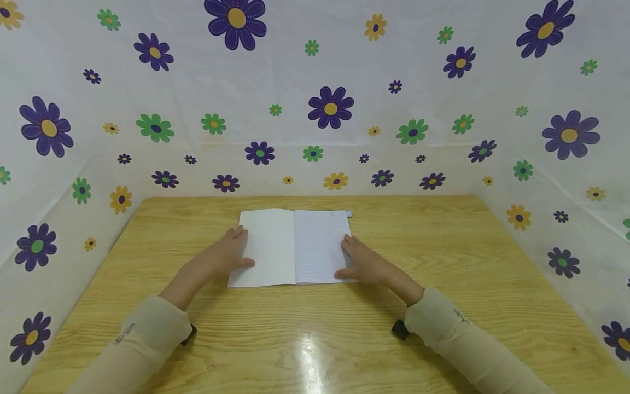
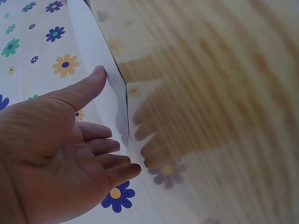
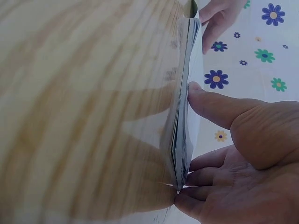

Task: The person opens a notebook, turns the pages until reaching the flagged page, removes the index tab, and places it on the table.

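An open notebook [image 1: 270, 249] lies flat on the wooden table, with a blank left page and a lined right page [image 1: 319, 246]. My left hand [image 1: 228, 253] rests on the outer edge of the blank page, thumb over the paper and fingers spread. At the opposite edge my right hand [image 1: 366, 264] touches the lined page, its thumb near the lower corner. In the right wrist view the stacked pages [image 3: 182, 116] show edge-on, with the right thumb on top. The left wrist view shows the left hand [image 2: 70, 154] with straight fingers along the thin cover edge [image 2: 117, 79].
The wooden table [image 1: 305, 323] spreads around the notebook. A white cloth with printed flowers [image 1: 295, 71] stands behind the table and along both sides. A small light-blue tab [image 1: 349, 214] sticks out beside the notebook's top right corner. Dark wrist devices [image 1: 401, 330] show under the sleeves.
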`<act>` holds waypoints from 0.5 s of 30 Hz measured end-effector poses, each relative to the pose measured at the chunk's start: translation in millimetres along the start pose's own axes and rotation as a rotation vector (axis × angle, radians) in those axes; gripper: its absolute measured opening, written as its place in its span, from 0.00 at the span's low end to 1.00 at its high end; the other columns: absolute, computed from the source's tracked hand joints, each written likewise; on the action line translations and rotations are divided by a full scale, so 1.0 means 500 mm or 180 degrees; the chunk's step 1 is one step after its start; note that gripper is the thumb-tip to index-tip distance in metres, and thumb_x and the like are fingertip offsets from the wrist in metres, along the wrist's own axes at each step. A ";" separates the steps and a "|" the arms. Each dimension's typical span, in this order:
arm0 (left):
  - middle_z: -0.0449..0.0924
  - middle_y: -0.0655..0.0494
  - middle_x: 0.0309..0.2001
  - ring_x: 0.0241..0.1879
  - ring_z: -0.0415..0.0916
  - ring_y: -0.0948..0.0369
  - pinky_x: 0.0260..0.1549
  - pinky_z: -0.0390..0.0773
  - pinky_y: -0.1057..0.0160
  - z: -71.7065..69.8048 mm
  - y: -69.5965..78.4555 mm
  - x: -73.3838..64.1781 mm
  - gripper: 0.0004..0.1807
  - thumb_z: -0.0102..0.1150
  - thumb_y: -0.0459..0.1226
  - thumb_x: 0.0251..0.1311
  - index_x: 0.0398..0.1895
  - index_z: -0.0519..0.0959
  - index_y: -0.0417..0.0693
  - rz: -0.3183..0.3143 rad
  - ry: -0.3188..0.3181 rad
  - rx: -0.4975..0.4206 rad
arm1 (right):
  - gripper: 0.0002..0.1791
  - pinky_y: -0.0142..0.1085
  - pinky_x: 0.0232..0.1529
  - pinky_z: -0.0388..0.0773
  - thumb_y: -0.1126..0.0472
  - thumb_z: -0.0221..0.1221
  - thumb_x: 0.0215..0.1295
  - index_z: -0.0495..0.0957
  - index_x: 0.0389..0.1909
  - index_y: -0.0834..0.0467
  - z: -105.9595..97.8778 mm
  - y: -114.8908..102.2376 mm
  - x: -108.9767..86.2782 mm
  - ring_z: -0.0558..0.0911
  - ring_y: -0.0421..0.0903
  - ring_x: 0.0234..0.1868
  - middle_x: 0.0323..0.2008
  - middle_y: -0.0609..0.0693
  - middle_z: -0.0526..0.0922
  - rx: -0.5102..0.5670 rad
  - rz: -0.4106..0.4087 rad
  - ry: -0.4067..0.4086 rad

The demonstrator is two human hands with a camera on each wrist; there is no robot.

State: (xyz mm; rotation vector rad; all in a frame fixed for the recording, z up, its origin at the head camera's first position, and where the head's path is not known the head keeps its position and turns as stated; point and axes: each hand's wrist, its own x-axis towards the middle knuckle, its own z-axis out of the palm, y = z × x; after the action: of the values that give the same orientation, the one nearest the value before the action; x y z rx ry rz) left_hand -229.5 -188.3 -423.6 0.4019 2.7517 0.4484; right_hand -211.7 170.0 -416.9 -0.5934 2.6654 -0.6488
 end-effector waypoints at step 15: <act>0.40 0.28 0.80 0.79 0.37 0.33 0.75 0.47 0.37 -0.003 0.008 -0.013 0.44 0.54 0.49 0.77 0.79 0.49 0.25 -0.0026 -0.0179 0.0041 | 0.51 0.55 0.79 0.47 0.52 0.68 0.69 0.50 0.77 0.76 0.002 -0.002 0.003 0.46 0.66 0.80 0.79 0.72 0.47 -0.0156 0.0004 -0.0029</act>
State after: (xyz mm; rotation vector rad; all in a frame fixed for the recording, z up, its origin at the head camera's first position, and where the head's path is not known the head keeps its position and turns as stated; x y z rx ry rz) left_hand -223.2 -187.4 -419.0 0.4002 2.7022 0.4111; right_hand -212.4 168.2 -417.6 -0.6062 2.6800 -0.5804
